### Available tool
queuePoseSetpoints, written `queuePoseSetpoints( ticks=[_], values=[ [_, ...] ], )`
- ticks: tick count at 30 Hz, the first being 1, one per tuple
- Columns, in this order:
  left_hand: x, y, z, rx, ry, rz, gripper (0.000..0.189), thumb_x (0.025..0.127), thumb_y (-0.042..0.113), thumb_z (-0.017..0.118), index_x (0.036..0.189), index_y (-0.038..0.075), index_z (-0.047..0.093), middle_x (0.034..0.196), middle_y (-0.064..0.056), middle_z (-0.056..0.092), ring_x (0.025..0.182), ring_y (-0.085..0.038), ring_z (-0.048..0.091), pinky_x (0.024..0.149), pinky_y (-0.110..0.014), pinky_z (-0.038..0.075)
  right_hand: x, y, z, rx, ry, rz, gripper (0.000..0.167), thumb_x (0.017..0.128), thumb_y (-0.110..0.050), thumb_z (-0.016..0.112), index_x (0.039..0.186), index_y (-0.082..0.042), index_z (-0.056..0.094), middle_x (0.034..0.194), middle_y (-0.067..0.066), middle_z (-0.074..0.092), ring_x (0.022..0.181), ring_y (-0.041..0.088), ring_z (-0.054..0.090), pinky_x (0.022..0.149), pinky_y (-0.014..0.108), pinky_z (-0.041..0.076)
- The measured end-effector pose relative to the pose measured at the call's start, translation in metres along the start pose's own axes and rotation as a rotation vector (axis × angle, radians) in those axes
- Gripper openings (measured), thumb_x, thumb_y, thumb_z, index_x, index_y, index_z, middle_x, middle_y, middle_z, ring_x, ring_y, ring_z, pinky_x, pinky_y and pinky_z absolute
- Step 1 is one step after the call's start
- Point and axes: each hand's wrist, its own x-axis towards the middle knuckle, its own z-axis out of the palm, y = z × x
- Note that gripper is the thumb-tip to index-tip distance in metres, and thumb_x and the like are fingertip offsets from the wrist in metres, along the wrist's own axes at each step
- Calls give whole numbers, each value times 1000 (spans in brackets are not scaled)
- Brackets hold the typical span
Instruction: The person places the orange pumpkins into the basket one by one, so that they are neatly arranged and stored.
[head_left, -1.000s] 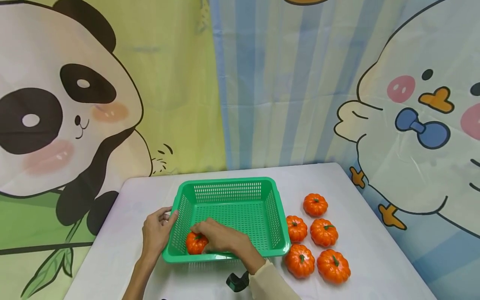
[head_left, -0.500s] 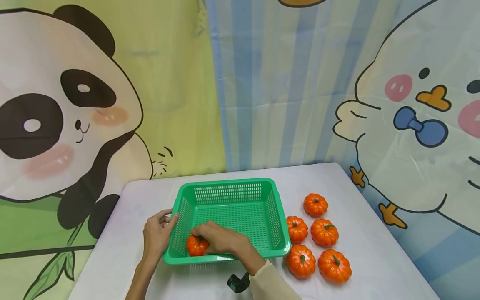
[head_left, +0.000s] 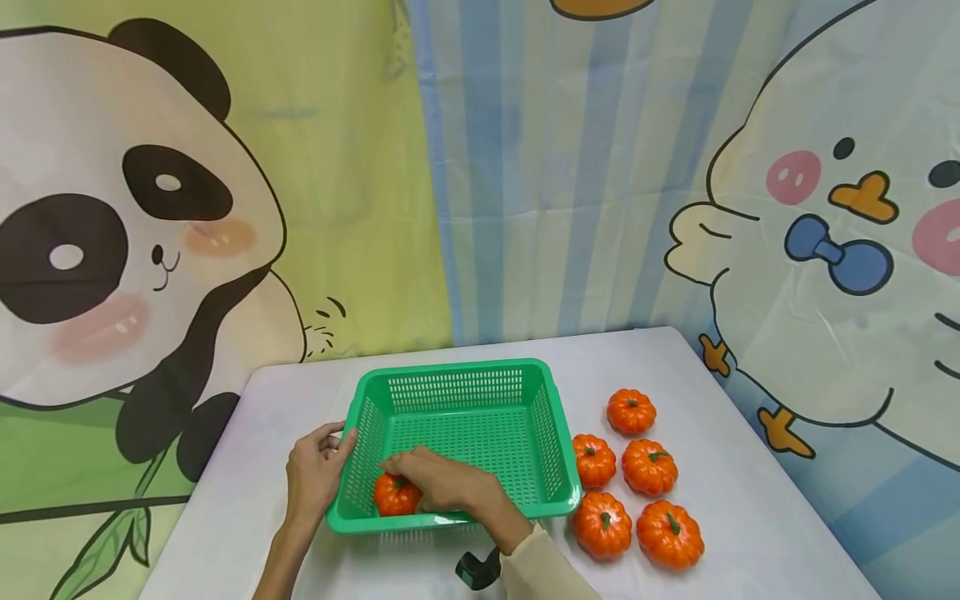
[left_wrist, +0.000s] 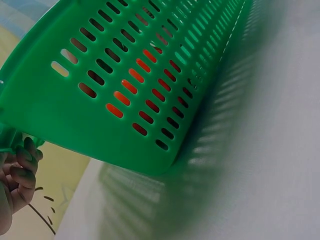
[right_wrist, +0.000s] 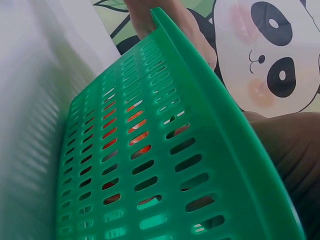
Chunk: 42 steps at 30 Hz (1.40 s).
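Note:
A green plastic basket (head_left: 456,367) with slotted walls sits on the white table. My left hand (head_left: 313,475) holds its left rim, fingers curled at the edge; the left wrist view catches those fingers (left_wrist: 26,162) too. Inside the basket's near left corner lies a small orange pumpkin (head_left: 395,497) with a green stem. From above, my right hand (head_left: 453,485) reaches over the front rim and grips this pumpkin, its thumb partly hidden behind the rim. Orange patches of pumpkin (left_wrist: 129,86) show through the slots in the left wrist view.
Several more orange pumpkins (head_left: 648,467) are grouped on the table (head_left: 750,550) right of the basket, one close against its right wall. Below the front rim, a black device (head_left: 477,570) is at the right wrist. A cartoon-printed curtain (head_left: 517,183) hangs behind the table.
The head view has tilted up slightly, so the backdrop appears lower. Both hands, the basket and the gripped pumpkin keep nearly the same places.

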Motion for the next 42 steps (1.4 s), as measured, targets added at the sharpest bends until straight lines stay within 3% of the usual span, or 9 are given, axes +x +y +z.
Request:
queuePoseSetpoints(
  ticks=[12, 24, 38, 42],
  values=[
    [1, -3, 2, 3, 10, 16, 35, 105, 25, 76, 126, -3, 78, 77, -11, 75, 57, -5, 58, 58, -25, 46, -4, -1, -5, -15, 22, 22, 81, 82, -1, 94, 156, -9, 60, 156, 0, 64, 131, 15, 63, 116, 24, 49],
    [1, -2, 3, 9, 18, 26, 35, 104, 24, 77, 126, -4, 78, 78, -11, 75, 57, -5, 57, 58, -26, 45, -22, -4, -28, 72, 47, 105, 84, 87, -14, 93, 162, -15, 55, 167, -3, 55, 149, 19, 55, 124, 34, 45],
    [-1, -3, 1, 20, 6, 26, 36, 104, 26, 77, 126, -3, 78, 78, -9, 74, 58, -4, 55, 59, -25, 44, -45, 10, -55, 134, 130, 134, 84, 88, -20, 93, 162, -14, 55, 164, -1, 57, 152, 20, 54, 125, 38, 45],
    [-2, -2, 0, 19, 13, 23, 36, 104, 26, 78, 126, -3, 79, 78, -10, 75, 58, -4, 55, 58, -25, 44, -52, 13, -64, 157, 151, 146, 83, 88, -19, 92, 162, -13, 54, 165, -1, 56, 154, 19, 53, 131, 48, 37]
  ],
)
